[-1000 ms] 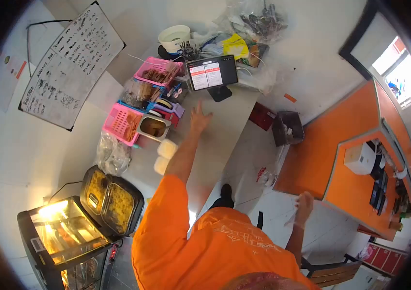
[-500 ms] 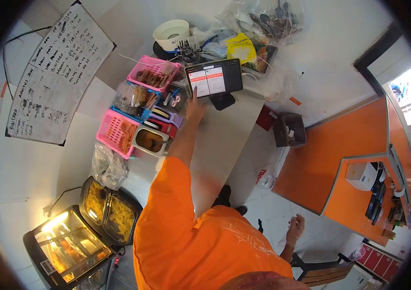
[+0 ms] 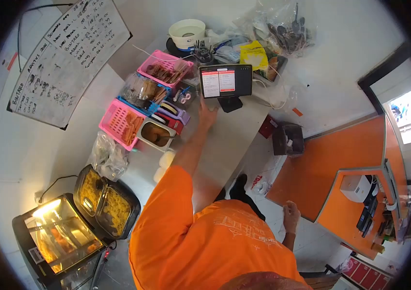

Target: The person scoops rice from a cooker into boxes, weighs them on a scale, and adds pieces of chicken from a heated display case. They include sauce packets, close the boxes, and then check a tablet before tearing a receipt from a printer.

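Observation:
My left hand [image 3: 209,116] reaches over the counter to the lower left corner of a tablet [image 3: 226,81] on a dark stand [image 3: 230,104]. Its index finger points up at the screen edge; whether it touches cannot be made out. Two light panels with red bars show on the screen. My right hand [image 3: 291,212] hangs out to the side above the floor, in what looks like a clear plastic glove. Its fingers are loosely bent, with no object visible in them.
Pink baskets [image 3: 113,126], a blue basket [image 3: 130,104] and a metal container [image 3: 153,134] stand left of my forearm. Below them are a black two-part pan of yellow food [image 3: 117,212] and a lit display warmer [image 3: 60,232]. An orange counter [image 3: 328,154] stands right.
The view has shifted slightly. My left hand has drawn down from the screen to its lower edge, and the screen content differs. My right hand has risen a little, fingers still loosely bent.

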Demonstrator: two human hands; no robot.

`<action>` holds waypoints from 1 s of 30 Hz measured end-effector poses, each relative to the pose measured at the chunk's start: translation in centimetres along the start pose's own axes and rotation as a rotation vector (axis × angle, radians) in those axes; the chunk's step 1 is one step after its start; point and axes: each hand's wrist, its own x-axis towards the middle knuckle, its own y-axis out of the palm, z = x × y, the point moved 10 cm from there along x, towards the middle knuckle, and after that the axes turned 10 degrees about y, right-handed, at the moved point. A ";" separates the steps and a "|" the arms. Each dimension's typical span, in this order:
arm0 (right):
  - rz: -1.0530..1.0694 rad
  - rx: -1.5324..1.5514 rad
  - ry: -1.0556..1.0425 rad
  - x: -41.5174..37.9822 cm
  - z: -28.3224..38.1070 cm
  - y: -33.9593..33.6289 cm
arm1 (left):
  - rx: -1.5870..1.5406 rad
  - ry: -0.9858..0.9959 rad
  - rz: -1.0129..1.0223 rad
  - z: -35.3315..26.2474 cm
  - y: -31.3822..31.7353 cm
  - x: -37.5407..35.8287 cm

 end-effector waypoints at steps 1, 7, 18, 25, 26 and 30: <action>0.015 -0.043 -0.011 0.7 0.6 0.4 | -0.009 0.001 -0.052 0.5 0.6 -1.2; 0.209 -0.117 -0.117 6.8 4.0 3.4 | -0.374 -0.175 0.075 -6.1 4.3 -13.6; 0.614 -0.241 -0.492 18.4 3.3 10.1 | -0.159 0.114 -0.738 -10.2 -28.6 -15.7; 0.634 -0.375 -0.401 21.2 -5.6 13.2 | 0.602 -0.199 -0.790 11.3 -46.3 -23.0; 0.652 -0.260 -0.103 19.8 -6.6 12.6 | 0.697 -0.195 -0.758 12.2 -47.8 -22.9; 0.680 -0.197 0.432 15.4 -16.4 12.5 | 0.951 -0.039 -0.645 9.7 -52.8 -18.1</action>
